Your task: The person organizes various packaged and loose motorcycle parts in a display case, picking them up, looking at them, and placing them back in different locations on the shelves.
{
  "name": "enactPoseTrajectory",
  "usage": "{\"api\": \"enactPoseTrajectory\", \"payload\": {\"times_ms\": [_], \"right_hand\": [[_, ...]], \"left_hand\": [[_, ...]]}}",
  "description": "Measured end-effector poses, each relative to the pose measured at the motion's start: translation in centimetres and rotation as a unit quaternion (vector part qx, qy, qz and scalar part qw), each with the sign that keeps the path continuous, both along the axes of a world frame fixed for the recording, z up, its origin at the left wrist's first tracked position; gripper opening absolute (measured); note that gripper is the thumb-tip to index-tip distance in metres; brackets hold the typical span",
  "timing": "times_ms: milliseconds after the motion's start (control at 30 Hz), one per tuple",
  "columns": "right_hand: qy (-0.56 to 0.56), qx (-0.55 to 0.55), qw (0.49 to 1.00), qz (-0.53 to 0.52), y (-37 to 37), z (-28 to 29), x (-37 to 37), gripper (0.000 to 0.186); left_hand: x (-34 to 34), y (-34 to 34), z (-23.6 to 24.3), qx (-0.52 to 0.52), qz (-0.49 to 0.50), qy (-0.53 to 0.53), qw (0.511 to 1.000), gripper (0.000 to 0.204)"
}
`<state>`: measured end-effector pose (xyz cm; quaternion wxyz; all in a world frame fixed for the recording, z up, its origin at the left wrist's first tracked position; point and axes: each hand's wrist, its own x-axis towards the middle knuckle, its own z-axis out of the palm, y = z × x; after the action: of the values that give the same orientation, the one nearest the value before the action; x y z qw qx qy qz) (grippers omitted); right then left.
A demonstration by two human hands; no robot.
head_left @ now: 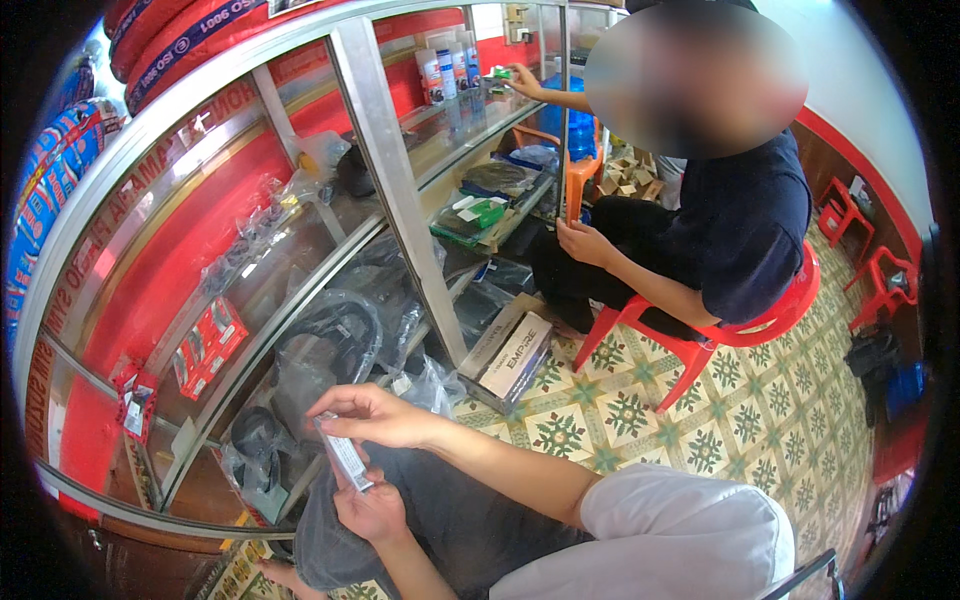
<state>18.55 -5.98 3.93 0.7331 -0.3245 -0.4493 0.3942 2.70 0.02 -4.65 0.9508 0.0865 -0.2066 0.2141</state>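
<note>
A small narrow packet (347, 461) with a white printed label is held tilted between my two hands, above my grey-trousered leg. My left hand (372, 510) is closed around its lower end, thumb and fingers pressing the edges. The fingers of my right hand (378, 416) pinch its upper end from above. Its exact kind cannot be made out. Just beyond my hands stands a glass display cabinet (352, 120) with a metal frame. On its bottom shelf, near my right hand, lies a black ring-shaped part wrapped in clear plastic (330, 335).
Across from me, a person in dark clothes (745, 220) sits on a red plastic chair (775, 320), one hand (523, 80) at a green item on the glass shelf. A cardboard box (508, 352) stands on the patterned tile floor (640, 400). Wrapped tyres (180, 45) top the cabinet.
</note>
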Motion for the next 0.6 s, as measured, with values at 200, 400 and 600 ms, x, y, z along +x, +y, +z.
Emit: {"api": "enactPoseTrajectory", "payload": {"times_ms": [200, 400, 600], "right_hand": [[0.000, -0.041, 0.999, 0.008, -0.5, 0.0, 0.6, 0.030], [-0.086, -0.008, 0.996, -0.002, 0.5, 0.1, 0.4, 0.030], [-0.102, -0.020, 0.991, -0.081, -3.0, 1.4, 1.6, 0.042]], "left_hand": [[0.1, -0.9, 0.7, -0.006, 0.017, 0.039, 0.999, 0.065], [-0.7, -0.2, 1.9, -0.004, 0.022, 0.112, 0.993, 0.048], [1.5, -2.5, 1.3, 0.002, 0.037, 0.208, 0.977, 0.038]]}}
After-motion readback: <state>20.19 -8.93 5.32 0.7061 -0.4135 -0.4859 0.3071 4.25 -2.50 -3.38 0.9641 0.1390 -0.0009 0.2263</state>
